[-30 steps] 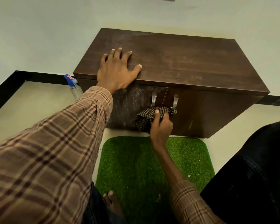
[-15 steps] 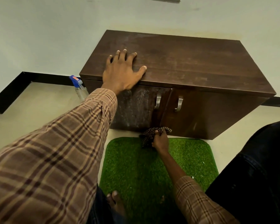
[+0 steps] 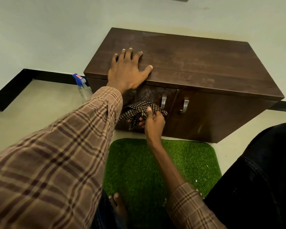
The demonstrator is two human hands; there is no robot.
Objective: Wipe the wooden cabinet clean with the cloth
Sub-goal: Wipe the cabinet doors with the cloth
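One dark wooden cabinet (image 3: pixel 196 68) stands on the floor against the pale wall, and everything else is placed around it. It has two doors, the left door (image 3: pixel 149 103) streaked with pale smears and the right door (image 3: pixel 213 116) darker, and two metal handles: the left handle (image 3: pixel 163 102) and the right handle (image 3: pixel 185 105) hang side by side near the seam between the doors. Two hands are at work. The left hand (image 3: pixel 127 71) lies flat on the cabinet's top near its front left edge, fingers (image 3: pixel 130 54) straight and spread wide, the thumb pointing toward the cabinet's right side. The right hand (image 3: pixel 153 123) is in front of the left door, below the handles, its fingers curled round one checked cloth (image 3: pixel 135 111), black and tan, which is bunched and pressed against the door's face; a fold of it hangs toward the door's lower edge. Both arms wear plaid sleeves, brown and beige. One spray bottle (image 3: pixel 82 87) with a blue head stands on the floor just beside the cabinet's left end. One green artificial-grass mat (image 3: pixel 135 166) lies on the floor directly in front of the cabinet, and one bare foot (image 3: pixel 117 204) rests on the mat's near edge. A dark-trousered knee fills the lower right, well in front of the cabinet.
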